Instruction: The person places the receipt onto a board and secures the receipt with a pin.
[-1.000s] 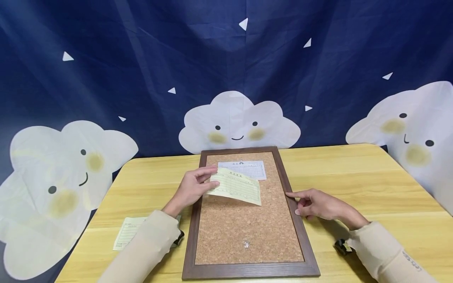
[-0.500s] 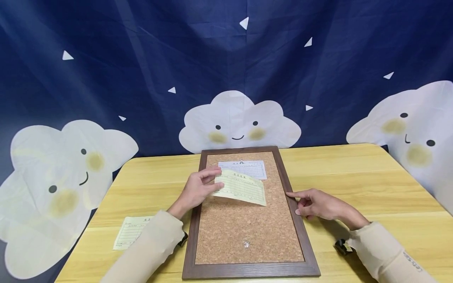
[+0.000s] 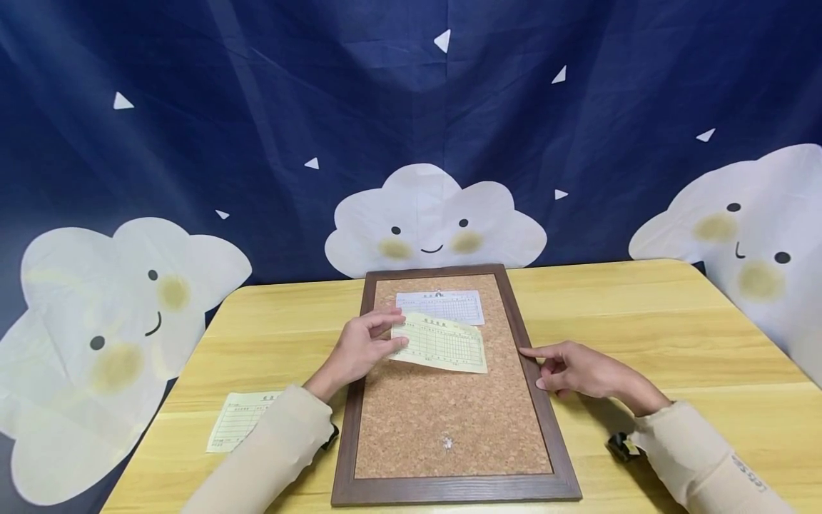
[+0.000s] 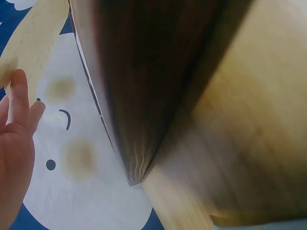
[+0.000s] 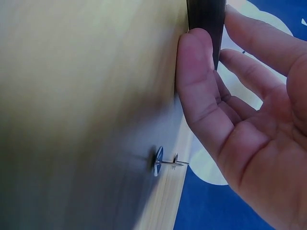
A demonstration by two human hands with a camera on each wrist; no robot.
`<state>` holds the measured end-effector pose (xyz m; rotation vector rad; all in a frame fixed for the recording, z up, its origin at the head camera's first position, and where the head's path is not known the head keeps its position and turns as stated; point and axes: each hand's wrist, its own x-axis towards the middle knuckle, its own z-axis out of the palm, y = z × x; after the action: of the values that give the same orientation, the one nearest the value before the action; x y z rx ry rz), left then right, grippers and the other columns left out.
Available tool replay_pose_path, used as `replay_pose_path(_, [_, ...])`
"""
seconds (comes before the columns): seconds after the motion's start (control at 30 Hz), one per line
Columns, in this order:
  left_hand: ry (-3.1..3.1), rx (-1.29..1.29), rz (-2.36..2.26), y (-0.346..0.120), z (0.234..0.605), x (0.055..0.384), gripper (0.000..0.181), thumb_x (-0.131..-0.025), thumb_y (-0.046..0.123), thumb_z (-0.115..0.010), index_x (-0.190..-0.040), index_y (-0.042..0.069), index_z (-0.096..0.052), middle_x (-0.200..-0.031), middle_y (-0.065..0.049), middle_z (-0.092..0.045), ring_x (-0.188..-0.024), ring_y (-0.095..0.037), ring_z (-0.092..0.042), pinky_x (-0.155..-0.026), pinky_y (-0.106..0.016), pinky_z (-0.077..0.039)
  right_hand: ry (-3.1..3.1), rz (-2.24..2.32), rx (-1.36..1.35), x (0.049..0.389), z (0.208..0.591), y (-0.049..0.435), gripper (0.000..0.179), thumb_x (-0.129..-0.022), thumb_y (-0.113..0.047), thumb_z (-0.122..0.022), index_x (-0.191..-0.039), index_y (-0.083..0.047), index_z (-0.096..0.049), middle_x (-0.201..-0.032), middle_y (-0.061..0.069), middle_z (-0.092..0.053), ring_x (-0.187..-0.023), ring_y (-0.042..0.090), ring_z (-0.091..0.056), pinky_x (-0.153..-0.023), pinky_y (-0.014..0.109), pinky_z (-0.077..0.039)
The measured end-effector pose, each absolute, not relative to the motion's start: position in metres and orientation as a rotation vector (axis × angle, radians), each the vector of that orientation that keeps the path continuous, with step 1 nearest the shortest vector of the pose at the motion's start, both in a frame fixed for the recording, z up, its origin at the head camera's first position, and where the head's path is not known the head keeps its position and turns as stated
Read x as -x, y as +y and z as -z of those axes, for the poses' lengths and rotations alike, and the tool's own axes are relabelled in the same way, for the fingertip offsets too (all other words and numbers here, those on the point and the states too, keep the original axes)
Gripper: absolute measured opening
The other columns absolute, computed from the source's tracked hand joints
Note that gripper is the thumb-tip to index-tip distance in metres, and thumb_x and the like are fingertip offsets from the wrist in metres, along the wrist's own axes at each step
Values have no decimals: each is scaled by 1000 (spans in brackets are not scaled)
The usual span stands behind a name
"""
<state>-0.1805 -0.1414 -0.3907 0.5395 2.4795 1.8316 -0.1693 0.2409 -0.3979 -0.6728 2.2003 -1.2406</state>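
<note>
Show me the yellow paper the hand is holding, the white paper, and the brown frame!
Held yellow paper (image 3: 443,345): head view, middle of its printed face.
White paper (image 3: 448,306): head view, middle of its uncovered part.
Brown frame (image 3: 456,490): head view, the bar nearest the person.

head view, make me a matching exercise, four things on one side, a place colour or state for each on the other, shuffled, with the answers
Things:
1. left hand
2. right hand
3. white slip
4. curtain

Matches:
A. dark blue
B. holding a yellow slip
C. on the far half of the cork
D. touching the right edge of the frame

Pairs: 1-B, 2-D, 3-C, 4-A
</note>
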Motion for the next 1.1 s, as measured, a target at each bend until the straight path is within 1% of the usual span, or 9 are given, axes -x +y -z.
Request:
replay_pose_path(0.27, [2549, -571, -1680, -142, 391, 178, 34, -87, 0, -75, -119, -8, -67, -142, -26, -51, -133, -37, -48, -104, -36, -45, 2206, 1226, 676, 170, 397, 242, 61, -94, 1, -65, -147, 11, -37, -72, 2, -56, -60, 10, -48, -53, 24, -46])
replay_pose_path(0.47, [2637, -587, -1515, -143, 392, 177, 34, -88, 3, -75, -121, -4, -69, -144, -23, -51, -136, -36, -45, -106, -41, -44, 2201, 1233, 678, 170, 397, 241, 61, -94, 2, -65, -147, 12, -37, -72, 3, -57, -60, 11, -48, -53, 24, -45])
replay_pose_path(0.67, [2650, -578, -1426, -141, 395, 177, 36, -88, 3, -75, -122, -5, -68, -144, -22, -51, -138, -36, -42, -107, -40, -43, 2205, 1235, 683, 170, 397, 241, 60, -94, 2, -65, -147, 12, -38, -74, 3, -57, -61, 11, -49, -54, 24, -47])
replay_pose_path(0.83, [2647, -540, -1389, -140, 395, 177, 36, -88, 4, -76, -123, -4, -68, -145, -21, -50, -138, -35, -42, -106, -39, -44, 2213, 1229, 692, 169, 397, 241, 60, -93, 2, -65, -146, 12, -38, -76, 4, -58, -63, 12, -51, -55, 25, -49])
replay_pose_path(0.93, [2661, -520, -1364, -140, 395, 178, 36, -87, 4, -77, -122, -3, -69, -144, -19, -51, -138, -35, -42, -106, -40, -44, 2211, 1232, 685, 169, 397, 241, 60, -93, 2, -65, -146, 12, -38, -78, 5, -59, -64, 12, -52, -55, 26, -50])
replay_pose_path(1.0, [2669, -503, -1344, -139, 396, 178, 35, -87, 5, -77, -121, -1, -70, -144, -18, -52, -139, -35, -41, -108, -42, -42, 2210, 1234, 681, 169, 398, 241, 60, -94, 2, -65, -146, 12, -38, -80, 6, -59, -65, 13, -53, -56, 26, -51])
replay_pose_path(1.1, [2676, -483, -1321, -139, 396, 178, 34, -86, 5, -78, -119, 0, -71, -144, -16, -53, -140, -36, -39, -113, -47, -35, 2208, 1235, 670, 169, 398, 242, 59, -94, 1, -65, -146, 11, -39, -81, 6, -60, -66, 14, -54, -56, 27, -52])
